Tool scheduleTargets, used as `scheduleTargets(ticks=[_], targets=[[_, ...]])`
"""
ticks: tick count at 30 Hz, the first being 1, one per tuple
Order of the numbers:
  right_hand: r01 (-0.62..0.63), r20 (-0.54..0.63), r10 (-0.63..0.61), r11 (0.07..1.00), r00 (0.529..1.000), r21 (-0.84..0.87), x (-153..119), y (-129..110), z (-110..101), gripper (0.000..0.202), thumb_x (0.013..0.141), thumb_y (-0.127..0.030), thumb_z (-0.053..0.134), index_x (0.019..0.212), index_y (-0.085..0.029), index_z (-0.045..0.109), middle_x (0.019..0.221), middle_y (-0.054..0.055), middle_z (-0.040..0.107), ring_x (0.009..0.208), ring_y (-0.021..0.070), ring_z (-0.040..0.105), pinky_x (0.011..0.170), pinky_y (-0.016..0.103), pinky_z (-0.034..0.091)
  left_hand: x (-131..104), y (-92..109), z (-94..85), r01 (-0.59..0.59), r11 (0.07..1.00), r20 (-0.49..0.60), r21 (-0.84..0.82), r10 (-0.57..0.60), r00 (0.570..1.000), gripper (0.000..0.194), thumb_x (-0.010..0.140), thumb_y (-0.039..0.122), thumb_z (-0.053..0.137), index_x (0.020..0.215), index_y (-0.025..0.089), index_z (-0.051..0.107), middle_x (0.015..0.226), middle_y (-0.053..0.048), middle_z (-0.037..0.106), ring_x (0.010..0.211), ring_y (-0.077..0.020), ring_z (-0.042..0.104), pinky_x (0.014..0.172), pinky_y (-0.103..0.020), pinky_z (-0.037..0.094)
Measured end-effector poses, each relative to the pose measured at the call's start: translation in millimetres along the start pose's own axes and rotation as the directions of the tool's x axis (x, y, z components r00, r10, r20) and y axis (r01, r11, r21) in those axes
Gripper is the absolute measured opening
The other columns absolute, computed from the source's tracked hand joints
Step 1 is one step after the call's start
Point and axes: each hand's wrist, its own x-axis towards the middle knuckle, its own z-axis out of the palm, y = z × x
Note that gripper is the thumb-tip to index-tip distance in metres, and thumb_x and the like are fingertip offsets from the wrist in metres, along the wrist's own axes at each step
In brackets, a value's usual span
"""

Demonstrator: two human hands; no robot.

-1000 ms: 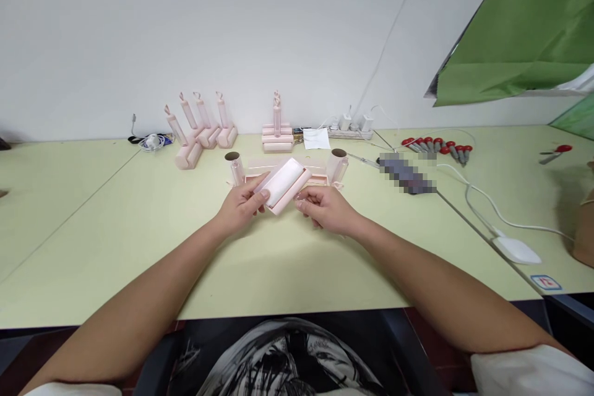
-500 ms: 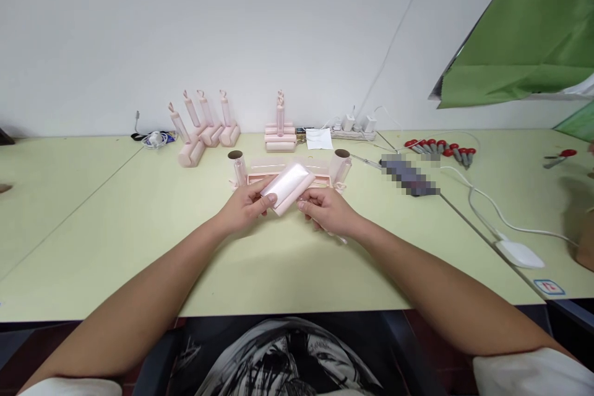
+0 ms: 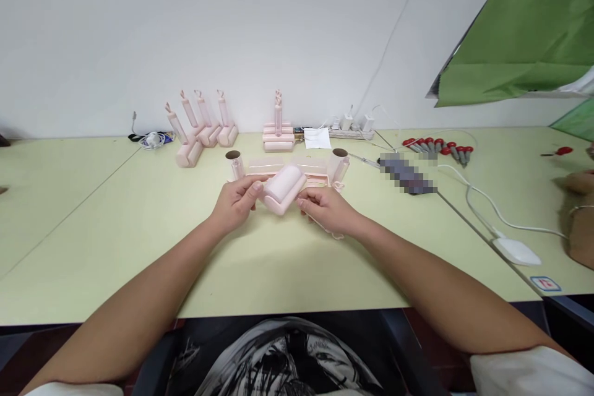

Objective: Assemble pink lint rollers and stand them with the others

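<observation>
Held above the table is a pink lint roller [image 3: 284, 189], its wide head tilted up to the right. My right hand [image 3: 325, 209] is closed around its handle, and a looped strap hangs below the fingers. My left hand [image 3: 236, 203] lies at the head's left end, thumb on the near side and fingers reaching behind. Behind the hands lie lint roller parts: a pink cover [image 3: 266, 166], a sticky roll [image 3: 340, 164] with a brown core on the right, and another roll [image 3: 233, 161] on the left. The held roller partly hides them.
Several assembled lint rollers [image 3: 189, 151] stand at the back left, more [image 3: 278, 143] at the back middle. A power strip [image 3: 350, 133], a white paper [image 3: 317, 138], red-handled screwdrivers [image 3: 436, 145], a pixelated dark object [image 3: 406, 174] and a white charger [image 3: 517, 250] are rightward. A co-worker's hand [image 3: 580, 182] shows far right.
The lint roller's head has turned in my hands, showing its rounded face and end. My left thumb has slid back from its front to the left end.
</observation>
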Motion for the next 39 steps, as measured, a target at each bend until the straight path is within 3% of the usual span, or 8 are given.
scheduleTargets(ticks=[7, 12, 17, 20, 24, 28, 34, 39], targets=[[0.135, 0.110, -0.118, 0.977, 0.987, -0.163, -1.1, 2.3, -2.5, 0.024, 0.088, -0.037, 0.056, 0.072, -0.019, 0.056, 0.062, -0.004, 0.044, 0.058, 0.0111, 0.039, 0.055, 0.025, 0.027, 8.5, 0.4, -11.1, 0.072, 0.996, -0.300, -0.056, -0.085, 0.950, 0.030, 0.091, 0.044, 0.056, 0.083, 0.018, 0.069, 0.069, -0.001, 0.065, 0.047, -0.0093, 0.049, 0.044, -0.023, 0.039], [0.146, 0.136, -0.123, 0.974, 0.983, -0.175, -2.6, 0.9, 0.0, 0.023, 0.089, -0.040, 0.057, 0.079, -0.018, 0.061, 0.064, -0.004, 0.045, 0.059, 0.0114, 0.040, 0.056, 0.025, 0.029, 7.9, -2.0, -10.0, 0.093, 0.996, -0.018, 0.002, -0.093, 0.995, 0.038, 0.089, 0.051, 0.056, 0.099, 0.017, 0.070, 0.072, -0.002, 0.064, 0.054, -0.0120, 0.052, 0.050, -0.025, 0.043], [0.077, -0.005, -0.077, 0.995, 0.997, -0.056, 0.6, 2.8, 1.8, 0.025, 0.088, -0.040, 0.059, 0.081, -0.017, 0.066, 0.064, -0.005, 0.041, 0.060, 0.0113, 0.038, 0.056, 0.026, 0.029, -1.0, 1.4, -2.0, 0.012, 0.991, 0.291, 0.136, -0.051, 0.955, 0.066, 0.084, 0.050, 0.065, 0.143, 0.024, 0.049, 0.106, -0.007, 0.068, 0.077, -0.0185, 0.061, 0.063, -0.026, 0.047], [0.023, -0.052, -0.022, 0.999, 0.998, 0.023, -0.1, -2.0, 1.2, 0.024, 0.085, -0.041, 0.063, 0.083, -0.017, 0.068, 0.061, -0.005, 0.040, 0.057, 0.0111, 0.038, 0.054, 0.025, 0.029, -4.4, 6.4, 5.2, 0.033, 0.990, 0.241, 0.140, -0.067, 0.968, 0.073, 0.078, 0.046, 0.072, 0.143, 0.024, 0.047, 0.124, -0.010, 0.062, 0.087, -0.0219, 0.063, 0.066, -0.027, 0.049], [-0.133, -0.022, 0.151, 0.923, 0.988, 0.360, -7.1, -20.1, -7.0, 0.034, 0.079, -0.042, 0.070, 0.104, -0.020, 0.067, 0.081, 0.001, 0.064, 0.059, 0.0131, 0.057, 0.056, 0.028, 0.047, -3.1, 10.2, 10.3, 0.268, 0.963, 0.116, 0.027, -0.269, 0.956, 0.055, 0.079, 0.041, 0.066, 0.129, 0.019, 0.057, 0.091, -0.005, 0.068, 0.061, -0.0155, 0.060, 0.050, -0.024, 0.044], [-0.006, -0.013, 0.016, 0.808, 1.000, 0.589, -15.6, -38.9, -19.8, 0.046, 0.078, -0.056, 0.069, 0.108, -0.021, 0.066, 0.118, 0.012, 0.068, 0.093, 0.0252, 0.071, 0.086, 0.043, 0.057, 1.8, 10.6, 10.1, 0.455, 0.847, 0.103, -0.275, -0.445, 0.890, 0.041, 0.085, 0.050, 0.054, 0.105, 0.015, 0.060, 0.072, -0.003, 0.066, 0.043, -0.0112, 0.052, 0.036, -0.022, 0.034], [0.255, -0.128, -0.221, 0.826, 0.967, 0.503, -9.5, -59.1, -24.1, 0.068, 0.072, -0.075, 0.066, 0.112, -0.020, 0.065, 0.109, 0.013, 0.070, 0.096, 0.0298, 0.071, 0.091, 0.049, 0.056, 4.3, 13.5, 9.9, 0.503, 0.676, 0.182, -0.538, -0.489, 0.853, 0.056, 0.089, 0.063, 0.045, 0.115, 0.014, 0.058, 0.073, -0.006, 0.070, 0.038, -0.0087, 0.051, 0.034, -0.018, 0.031], [0.219, -0.278, -0.160, 0.956, 0.947, 0.195, 4.8, -76.4, -21.0, 0.043, 0.076, -0.052, 0.077, 0.103, -0.020, 0.067, 0.090, 0.008, 0.072, 0.083, 0.0270, 0.072, 0.072, 0.039, 0.059, 4.7, 9.8, 10.5, 0.470, 0.689, 0.216, -0.552, -0.426, 0.879, 0.064, 0.086, 0.071, 0.045, 0.113, 0.014, 0.058, 0.074, -0.006, 0.069, 0.039, -0.0085, 0.052, 0.034, -0.018, 0.031]])
